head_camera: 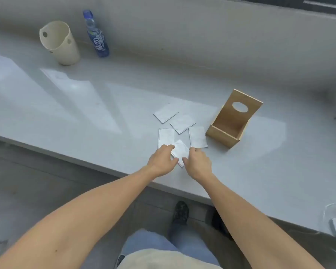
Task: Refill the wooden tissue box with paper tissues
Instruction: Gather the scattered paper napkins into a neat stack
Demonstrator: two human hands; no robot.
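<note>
While both bare hands meet over the pale grey countertop [66,117], the left hand [162,159] and right hand [197,162] pinch one folded white paper tissue [179,150] between them. Four more tissues [182,123] lie just beyond, beside the open, empty light wooden tissue box [231,121].

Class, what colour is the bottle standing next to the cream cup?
Blue, with a white pattern on its label: the bottle shows best in the head view.
</note>
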